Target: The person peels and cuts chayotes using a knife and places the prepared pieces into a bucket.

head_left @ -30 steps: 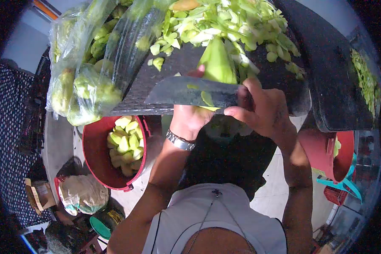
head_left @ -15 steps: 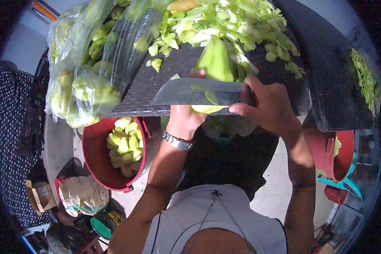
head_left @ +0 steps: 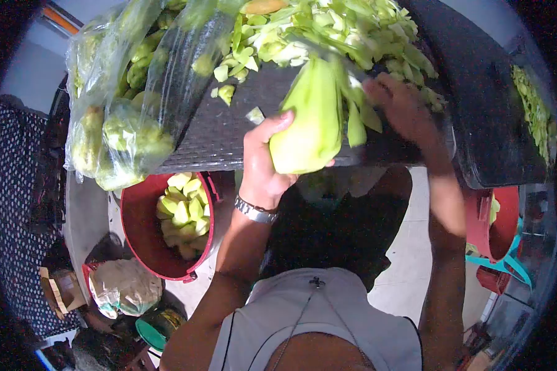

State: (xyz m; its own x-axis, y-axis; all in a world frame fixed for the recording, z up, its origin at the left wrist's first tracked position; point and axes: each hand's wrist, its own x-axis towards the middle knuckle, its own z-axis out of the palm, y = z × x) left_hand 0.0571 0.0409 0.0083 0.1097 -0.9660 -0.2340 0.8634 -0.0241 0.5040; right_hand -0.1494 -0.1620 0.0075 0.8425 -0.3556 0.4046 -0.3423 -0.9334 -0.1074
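Observation:
A large pale green peeled vegetable is held at its near end by my left hand, with the thumb on its side. Farther right, my right hand is closed round the knife's handle. The knife is blurred, its blade lying across the far end of the vegetable, beside the heap of green peelings. A thin strip of peel hangs along the vegetable's right side. Part of the blade is lost among the peelings.
Plastic bags of green vegetables lie at the left of the dark table. Below its edge is a red bucket with peeled pieces. Another red bucket stands at the right. A small scrap lies left of the vegetable.
The knife and my right hand have moved away from me, from the vegetable's near end to its far end. More of the vegetable's near part shows, still in my left hand.

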